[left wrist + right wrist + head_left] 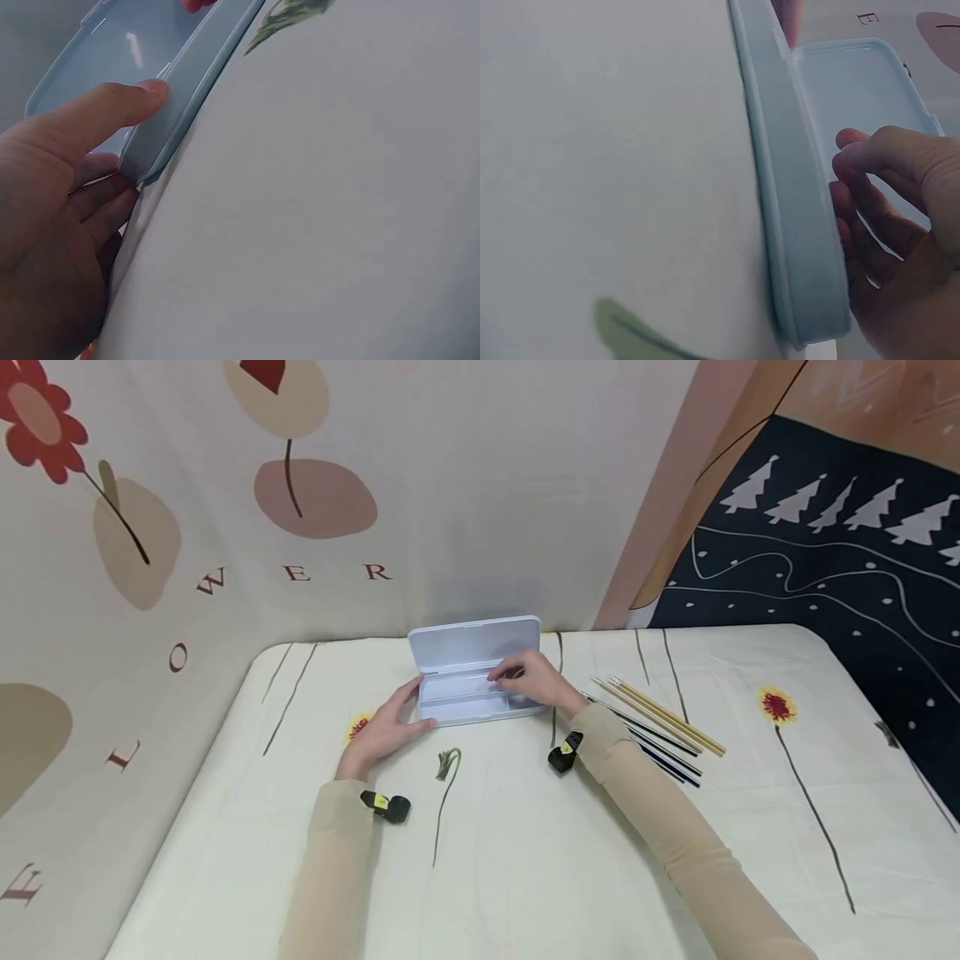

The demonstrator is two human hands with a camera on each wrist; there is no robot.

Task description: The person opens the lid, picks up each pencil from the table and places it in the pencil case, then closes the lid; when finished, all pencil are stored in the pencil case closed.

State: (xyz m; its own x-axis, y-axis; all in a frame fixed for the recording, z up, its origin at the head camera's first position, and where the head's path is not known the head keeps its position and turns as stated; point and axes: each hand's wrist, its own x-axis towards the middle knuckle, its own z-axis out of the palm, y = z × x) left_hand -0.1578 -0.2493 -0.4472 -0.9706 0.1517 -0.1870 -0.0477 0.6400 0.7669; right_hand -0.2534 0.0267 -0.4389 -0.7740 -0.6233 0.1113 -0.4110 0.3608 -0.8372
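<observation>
A light blue pencil case (474, 645) lies on the table with its lid raised against the wall; dividers split its inside. My left hand (386, 731) grips the case's left end. In the left wrist view the thumb (154, 88) presses the front wall while the other fingers bend around the corner. Over the inside of the case is my right hand (528, 678), coming in from the right. Its thumb and index fingertips (847, 154) meet in the right wrist view, and the lower fingers are partly hidden behind the front wall. I cannot tell whether they pinch anything.
Several pencils (667, 718), gold and dark ones, lie slantwise on the table to the right, beside the right forearm. The white tablecloth (495, 860) has printed flowers and stems. A printed wall hanging (480, 527) rises right behind the case.
</observation>
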